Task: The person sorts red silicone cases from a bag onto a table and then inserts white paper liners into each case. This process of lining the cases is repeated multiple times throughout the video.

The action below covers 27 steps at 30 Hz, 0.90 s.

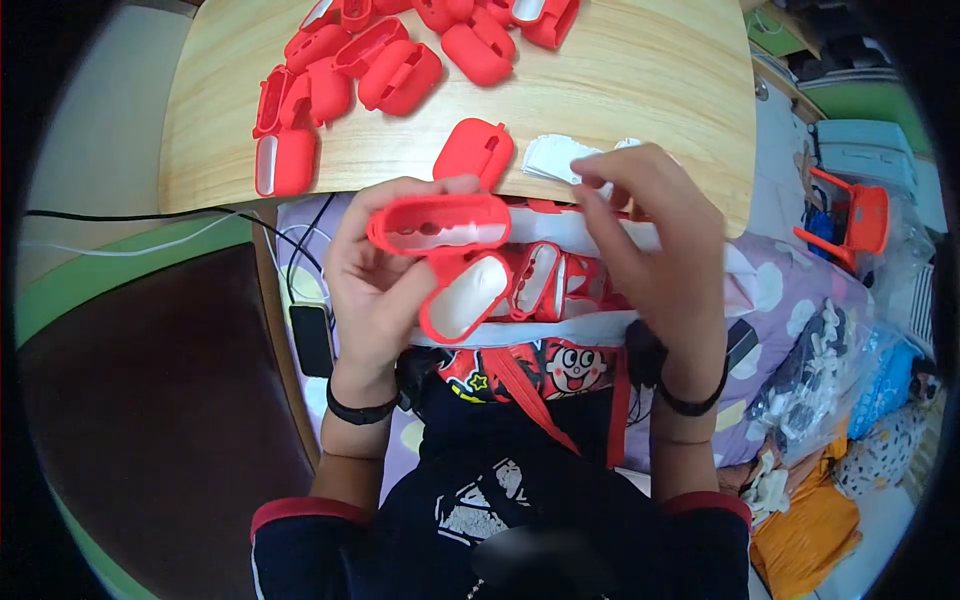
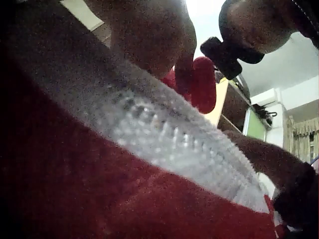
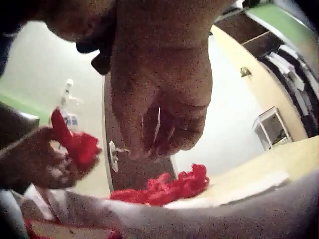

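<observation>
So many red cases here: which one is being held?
The open red case in the left hand, lid hanging down; the others lie on the wooden table or in the lap.

We see a red case (image 1: 440,225) with a whitish inside at the centre, more red cases (image 1: 390,70) at the top on a pale wood-grain table (image 1: 640,90), and a lilac cloth (image 1: 775,290) with white blotches at the right.

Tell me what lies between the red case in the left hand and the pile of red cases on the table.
In the head view, a single red case lies on the wooden table between the held case and the pile.
</observation>
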{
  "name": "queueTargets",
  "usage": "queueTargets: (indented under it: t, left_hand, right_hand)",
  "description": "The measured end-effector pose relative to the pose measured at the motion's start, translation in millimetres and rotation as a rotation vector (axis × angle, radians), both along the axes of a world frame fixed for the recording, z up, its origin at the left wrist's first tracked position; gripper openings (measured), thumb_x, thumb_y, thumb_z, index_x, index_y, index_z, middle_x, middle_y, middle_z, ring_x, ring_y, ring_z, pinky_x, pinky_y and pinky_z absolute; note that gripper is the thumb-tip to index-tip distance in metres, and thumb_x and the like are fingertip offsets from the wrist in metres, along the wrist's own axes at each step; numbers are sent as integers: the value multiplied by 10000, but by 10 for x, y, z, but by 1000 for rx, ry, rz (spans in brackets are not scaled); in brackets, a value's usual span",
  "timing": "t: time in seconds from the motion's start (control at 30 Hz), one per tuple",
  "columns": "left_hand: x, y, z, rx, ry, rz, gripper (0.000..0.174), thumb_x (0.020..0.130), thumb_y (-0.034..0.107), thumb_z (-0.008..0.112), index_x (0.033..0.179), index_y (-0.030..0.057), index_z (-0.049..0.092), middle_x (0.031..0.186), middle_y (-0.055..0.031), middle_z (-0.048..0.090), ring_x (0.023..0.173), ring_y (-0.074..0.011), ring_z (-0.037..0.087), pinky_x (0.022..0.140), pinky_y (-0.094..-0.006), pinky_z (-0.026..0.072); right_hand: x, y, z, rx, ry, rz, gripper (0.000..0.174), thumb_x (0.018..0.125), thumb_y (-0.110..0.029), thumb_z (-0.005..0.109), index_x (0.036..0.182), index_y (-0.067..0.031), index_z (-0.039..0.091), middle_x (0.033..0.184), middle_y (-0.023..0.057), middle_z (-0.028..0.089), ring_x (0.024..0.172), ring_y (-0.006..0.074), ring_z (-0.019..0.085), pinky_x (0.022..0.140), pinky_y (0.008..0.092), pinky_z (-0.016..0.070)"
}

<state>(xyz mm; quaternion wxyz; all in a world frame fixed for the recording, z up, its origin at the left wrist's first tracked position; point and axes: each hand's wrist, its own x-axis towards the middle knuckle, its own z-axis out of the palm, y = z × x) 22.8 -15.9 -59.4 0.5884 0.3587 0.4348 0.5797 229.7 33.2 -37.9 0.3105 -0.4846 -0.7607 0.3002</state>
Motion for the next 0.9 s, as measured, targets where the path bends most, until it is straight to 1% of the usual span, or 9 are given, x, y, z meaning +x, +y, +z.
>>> queueTargets:
  t: [0.07,0.1,0.23,0.33,0.37,0.47,0.73,0.87,0.9]
  left_hand:
    - [-53,-16,-27,-43,-93,-52,509,733,-67,679,1202,-36,483,1188,-250,595,1112,-271,601,944,-372,503]
    - [-18,-29,-35,4,-246,-75,547,828,203,678,1254,-45,441,1093,-227,626,1006,-258,635,841,-355,548]
    - [-13,-17,-158,-113,-599,-227,823,865,624,446,1274,-90,403,855,-145,602,759,-209,595,631,-289,499]
    - [14,48,-184,-54,-725,-327,854,860,633,440,1275,-112,393,823,-142,599,664,-185,560,552,-267,431]
    - [9,22,-107,-166,-562,-286,803,885,588,426,1325,-81,369,644,-72,480,535,-138,397,487,-268,313]
    - [32,37,-74,-262,-724,-232,787,864,528,370,1292,-133,382,701,-117,550,512,-170,461,465,-270,329]
    - [102,85,-54,-490,-694,-326,690,799,414,410,1276,-84,405,561,-33,392,444,-121,309,411,-252,267]
    - [139,48,-86,-476,-735,-391,566,831,374,368,1178,-60,476,553,-26,366,437,-124,276,400,-252,248]
    - [118,11,-162,-454,-883,-392,539,857,343,345,1189,-57,486,712,-87,486,560,-182,436,462,-277,362]
  right_hand:
    - [9,143,-196,14,-141,-7,223,731,-47,714,930,-16,619,956,106,582,912,266,566,767,357,477]
    - [6,183,-308,102,-195,7,215,730,-60,713,920,-26,620,943,99,573,924,271,564,759,357,482]
    - [18,251,-479,103,-278,23,216,732,-80,711,921,-33,618,921,97,557,923,279,560,770,372,491]
    - [42,269,-473,51,-256,39,190,748,-88,697,917,-29,631,923,102,562,927,277,567,780,382,488]
    - [58,276,-475,34,-235,40,168,755,-88,690,901,-25,637,913,103,567,918,279,571,777,382,489]
    - [74,292,-476,6,-172,30,109,775,-87,667,854,-13,652,874,106,579,877,287,585,763,383,490]
    - [101,238,-290,70,3,-137,111,795,-51,686,882,16,671,836,116,648,768,230,641,691,304,495]
    - [-39,-132,243,456,-156,-136,156,757,-20,714,912,-33,699,899,92,657,831,208,641,762,320,489]
    - [-87,-278,416,400,-195,-59,168,754,-18,710,920,-45,704,929,88,656,856,211,640,803,339,481]
